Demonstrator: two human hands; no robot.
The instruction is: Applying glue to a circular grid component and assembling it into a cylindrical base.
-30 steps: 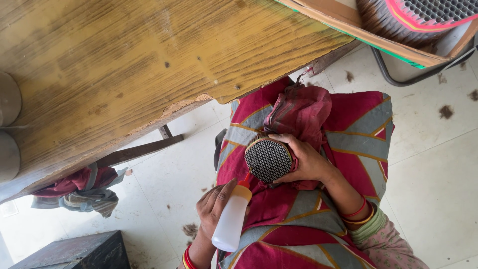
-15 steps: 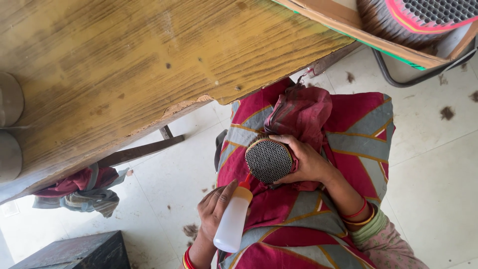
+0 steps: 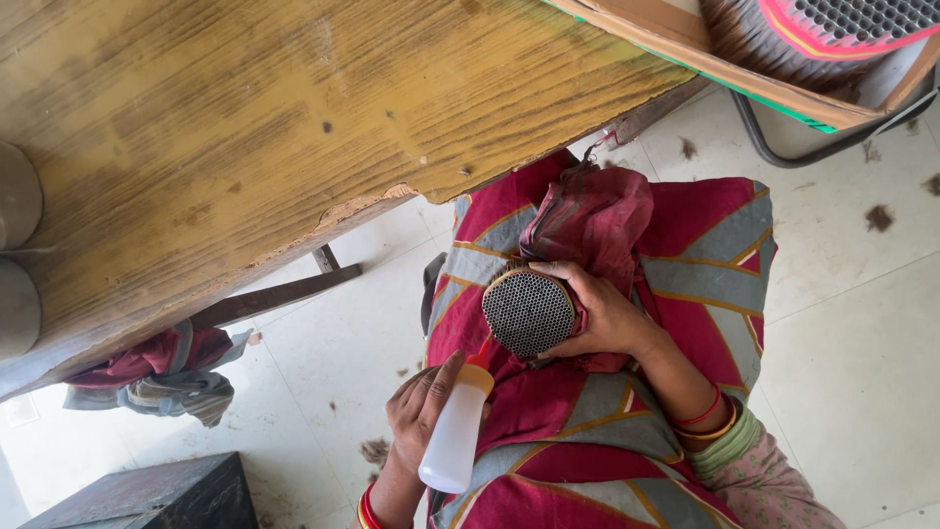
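Note:
My left hand (image 3: pixel 416 411) grips a white squeeze bottle (image 3: pixel 452 436) with an orange nozzle, and the nozzle tip points up at the lower edge of a round perforated disc (image 3: pixel 527 313). My right hand (image 3: pixel 602 313) holds that dark, hole-covered disc from its right side, just above my lap. Red and gold bangles sit on both wrists. Red and grey patterned cloth (image 3: pixel 705 264) covers my lap. A bunched dark red cloth (image 3: pixel 587 216) lies just behind the disc.
A worn yellow wooden tabletop (image 3: pixel 294 127) fills the upper left, close above my knees. A round broom head with bristles (image 3: pixel 832 24) rests on a board at top right. Crumpled cloth (image 3: pixel 166 377), a dark box (image 3: pixel 147 495) and dark fibre tufts (image 3: pixel 878 217) lie on the pale floor.

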